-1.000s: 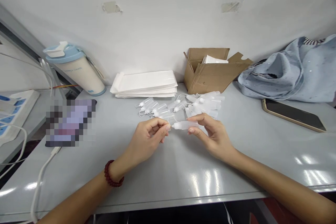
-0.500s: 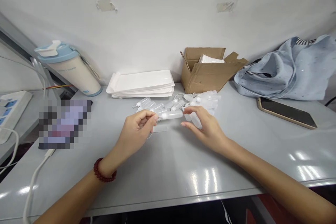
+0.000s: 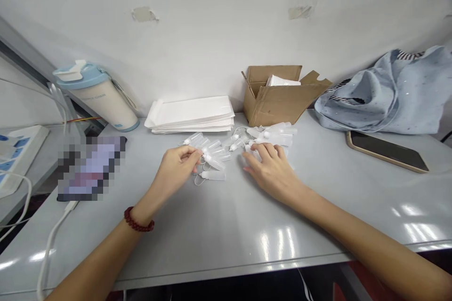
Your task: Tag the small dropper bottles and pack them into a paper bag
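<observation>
My left hand [image 3: 179, 165] is closed, thumb and forefinger pinching the tip end of a small translucent dropper bottle [image 3: 215, 163] that points to the right. Just below it lies another dropper bottle [image 3: 213, 176] with a thin looped strap at its tip. Several more bottles [image 3: 192, 138] lie behind my left fingers. Over at the right-hand pile of bottles [image 3: 278, 137], my right hand [image 3: 273, 169] rests with its fingers apart and bent down onto them. The bottles under that palm are partly hidden.
A stack of white envelopes [image 3: 190, 112] and an open cardboard box [image 3: 282, 103] stand against the wall. At the left are a tumbler [image 3: 102, 99], a blurred phone [image 3: 93, 164] and a power strip [image 3: 21, 160]. A phone [image 3: 386, 151] and a blue cloth bag [image 3: 395, 94] lie at the right.
My left hand has moved slightly left and the bottle in it has come down near the other bottles. My right hand has lowered its fingers onto the right-hand pile.
</observation>
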{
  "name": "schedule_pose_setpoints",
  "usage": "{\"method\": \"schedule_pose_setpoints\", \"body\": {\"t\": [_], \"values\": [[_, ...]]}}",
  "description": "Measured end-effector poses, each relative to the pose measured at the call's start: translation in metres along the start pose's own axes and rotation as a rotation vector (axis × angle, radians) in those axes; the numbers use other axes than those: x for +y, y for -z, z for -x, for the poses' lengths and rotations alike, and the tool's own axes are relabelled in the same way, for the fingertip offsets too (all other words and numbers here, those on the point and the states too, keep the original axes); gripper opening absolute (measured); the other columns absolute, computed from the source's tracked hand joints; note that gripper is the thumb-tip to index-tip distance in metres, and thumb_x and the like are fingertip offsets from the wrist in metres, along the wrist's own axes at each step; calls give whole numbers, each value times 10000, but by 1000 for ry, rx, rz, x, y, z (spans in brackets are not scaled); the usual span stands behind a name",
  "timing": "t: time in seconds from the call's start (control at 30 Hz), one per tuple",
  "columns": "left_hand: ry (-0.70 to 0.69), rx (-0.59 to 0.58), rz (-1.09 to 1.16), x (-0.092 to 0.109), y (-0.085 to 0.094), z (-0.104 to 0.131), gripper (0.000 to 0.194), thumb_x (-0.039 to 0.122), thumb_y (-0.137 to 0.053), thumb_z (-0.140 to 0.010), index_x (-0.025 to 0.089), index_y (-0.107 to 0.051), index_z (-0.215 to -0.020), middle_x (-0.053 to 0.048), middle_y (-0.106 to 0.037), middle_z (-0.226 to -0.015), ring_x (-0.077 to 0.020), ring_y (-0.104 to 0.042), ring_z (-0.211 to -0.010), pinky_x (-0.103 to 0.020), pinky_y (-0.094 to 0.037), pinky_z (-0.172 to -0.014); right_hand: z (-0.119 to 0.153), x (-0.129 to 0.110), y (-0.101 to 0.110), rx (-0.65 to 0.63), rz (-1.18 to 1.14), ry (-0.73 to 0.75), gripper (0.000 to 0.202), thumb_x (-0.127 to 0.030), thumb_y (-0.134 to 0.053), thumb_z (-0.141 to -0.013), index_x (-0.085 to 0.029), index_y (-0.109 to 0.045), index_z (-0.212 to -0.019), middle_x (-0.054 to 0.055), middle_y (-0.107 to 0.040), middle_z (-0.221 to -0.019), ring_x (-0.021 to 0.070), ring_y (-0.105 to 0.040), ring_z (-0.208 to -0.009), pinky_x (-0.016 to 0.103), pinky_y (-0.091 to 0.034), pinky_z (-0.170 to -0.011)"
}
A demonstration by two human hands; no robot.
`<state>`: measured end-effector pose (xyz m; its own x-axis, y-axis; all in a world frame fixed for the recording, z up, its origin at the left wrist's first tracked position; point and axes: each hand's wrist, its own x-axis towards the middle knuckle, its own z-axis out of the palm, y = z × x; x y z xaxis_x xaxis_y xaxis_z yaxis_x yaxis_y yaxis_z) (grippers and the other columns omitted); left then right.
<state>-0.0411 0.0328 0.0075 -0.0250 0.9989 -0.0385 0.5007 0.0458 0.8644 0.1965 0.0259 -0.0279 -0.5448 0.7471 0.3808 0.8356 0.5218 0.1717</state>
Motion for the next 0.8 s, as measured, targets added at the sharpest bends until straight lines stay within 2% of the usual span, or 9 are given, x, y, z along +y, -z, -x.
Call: {"method": "schedule_pose_setpoints", "body": {"t": [0.13,0.27,0.37,0.6,0.7,0.8], "values": [[-25,-33,-207,-3,-2,3,286,364,-513,-788,175,-561,-579,11,-532,-509,-130,-480,-476,-232,-330,-457,1,1,-3,28,61,6,210,-197,-473,-913,-167,-626,-1054,165,-610,-1062,290,-490,-963,439,-334,-791],[-103,42,-439,-6,-3,6,410,355,-457,-816,202,-291,-473,42,-314,-436,-111,-290,-438,-250,-222,-460,2,2,-3,33,111,10,237,-129,-460,-895,-171,-633,-1052,161,-616,-1029,290,-485,-963,459,-319,-806],[-116,50,-473,-6,-5,7,432,356,-441,-824,205,-192,-506,42,-238,-454,-114,-238,-450,-260,-194,-469,3,3,-4,26,146,17,291,-48,-451,-854,-173,-637,-1040,155,-618,-1024,289,-479,-963,471,-309,-827],[-142,47,-469,-3,-8,8,423,356,-436,-836,207,-195,-522,48,-224,-473,-109,-208,-467,-261,-193,-476,0,10,-2,106,91,-10,320,-22,-399,-858,-139,-601,-1077,133,-642,-941,266,-490,-917,441,-312,-828],[-163,47,-442,-1,-9,10,425,360,-443,-842,204,-233,-507,50,-261,-456,-106,-236,-462,-257,-208,-477,-2,12,3,168,-87,-76,253,-84,-392,-899,-147,-588,-1046,120,-647,-944,246,-520,-910,404,-340,-802],[-154,-3,-354,2,-10,12,408,373,-458,-845,193,-352,-494,41,-369,-455,-105,-319,-460,-248,-251,-478,-3,11,11,210,-372,-134,217,-146,-395,-924,-168,-557,-1067,100,-636,-948,227,-546,-906,375,-384,-777]]}}
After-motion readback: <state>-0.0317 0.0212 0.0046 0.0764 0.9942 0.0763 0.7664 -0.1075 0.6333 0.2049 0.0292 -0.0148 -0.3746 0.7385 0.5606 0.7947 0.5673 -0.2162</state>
